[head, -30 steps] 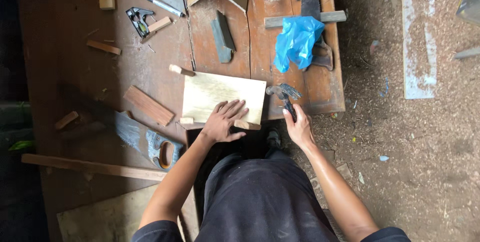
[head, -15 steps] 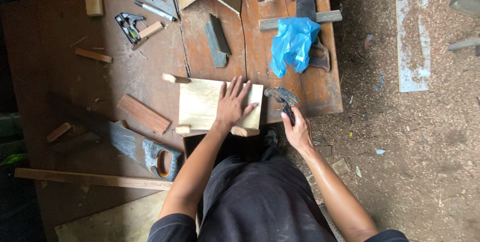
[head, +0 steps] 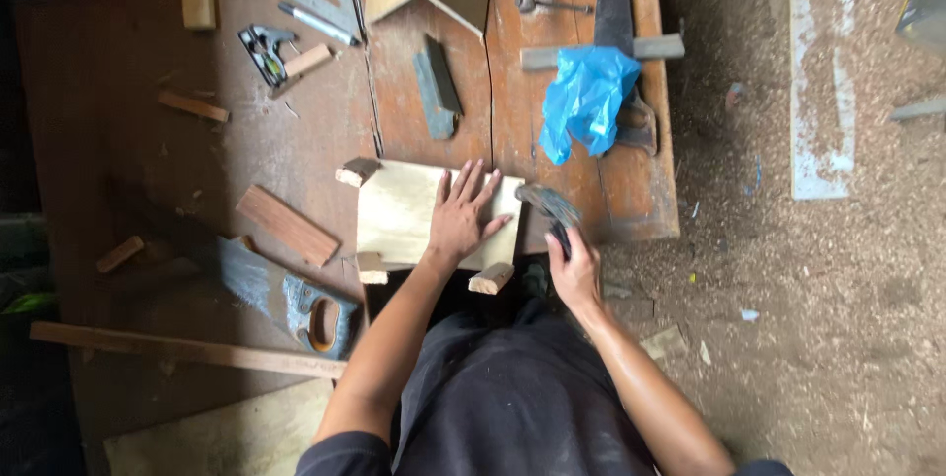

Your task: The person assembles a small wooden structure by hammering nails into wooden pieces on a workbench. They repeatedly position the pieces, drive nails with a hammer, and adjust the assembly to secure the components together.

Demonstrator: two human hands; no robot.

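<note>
Left hand [head: 463, 215] lies spread on the plywood panel [head: 399, 215] (fingers flat); right hand [head: 574, 264] grips a hammer [head: 550, 208].

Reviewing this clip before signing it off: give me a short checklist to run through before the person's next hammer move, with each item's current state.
1. Left hand flat on the board, holding it down: ok.
2. Right hand gripping the hammer handle: ok.
3. Hammer head clear of the left hand's fingers: not ok, it sits close beside them.
4. Board resting on its wood blocks: ok, blocks show at three corners.
5. Nail in place at the board's right edge: cannot tell, too small to see.
6. Blue bag and saw away from the board: ok.
</note>
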